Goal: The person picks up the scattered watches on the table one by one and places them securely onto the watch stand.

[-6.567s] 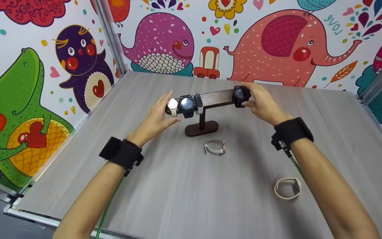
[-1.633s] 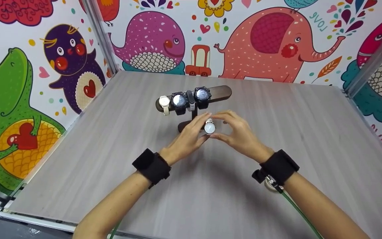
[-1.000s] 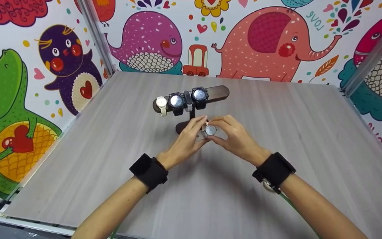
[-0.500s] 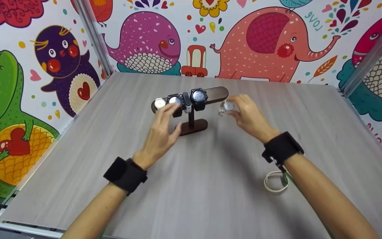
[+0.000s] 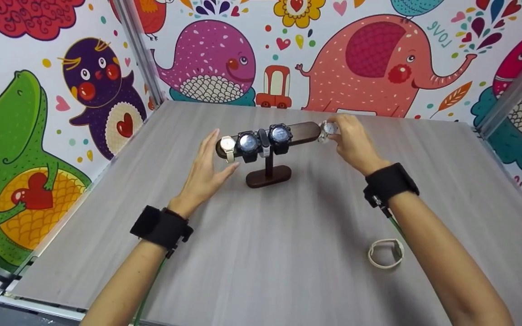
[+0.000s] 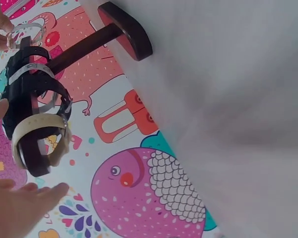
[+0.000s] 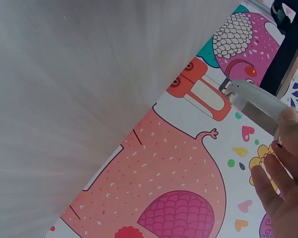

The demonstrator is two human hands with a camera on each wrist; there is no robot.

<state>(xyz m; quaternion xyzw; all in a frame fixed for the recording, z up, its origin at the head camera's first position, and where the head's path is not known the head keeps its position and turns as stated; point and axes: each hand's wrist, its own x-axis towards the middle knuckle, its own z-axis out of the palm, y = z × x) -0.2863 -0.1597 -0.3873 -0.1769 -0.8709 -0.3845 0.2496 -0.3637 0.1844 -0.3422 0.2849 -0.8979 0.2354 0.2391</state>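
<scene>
My right hand (image 5: pixel 355 147) pinches a pale-strapped wristwatch (image 5: pixel 329 128) at the right tip of a dark brown watch stand (image 5: pixel 307 132). In the right wrist view, the strap (image 7: pixel 256 96) forms a loop near the bar's end; I cannot tell whether it is around the bar. Relaxed and spread, my left hand (image 5: pixel 201 174) is beside the stand's left end, apart from it in the left wrist view. Along the bar sit a cream watch (image 5: pixel 227 144), a black watch (image 5: pixel 248 142), a slim dark-faced band (image 5: pixel 263 136) and another black watch (image 5: pixel 280 133).
A cream-strapped watch (image 5: pixel 398 250) lies looped on the grey table (image 5: pixel 283 253), near my right forearm. Printed cartoon panels (image 5: pixel 215 59) wall in the table at the back and sides. Green cables (image 5: pixel 394 222) trail from the black wrist straps.
Both hands held the pale watch before the stand; my left hand let go and moved to the left end, while my right carried the watch to the right tip. Earlier, a black watch slid inward.
</scene>
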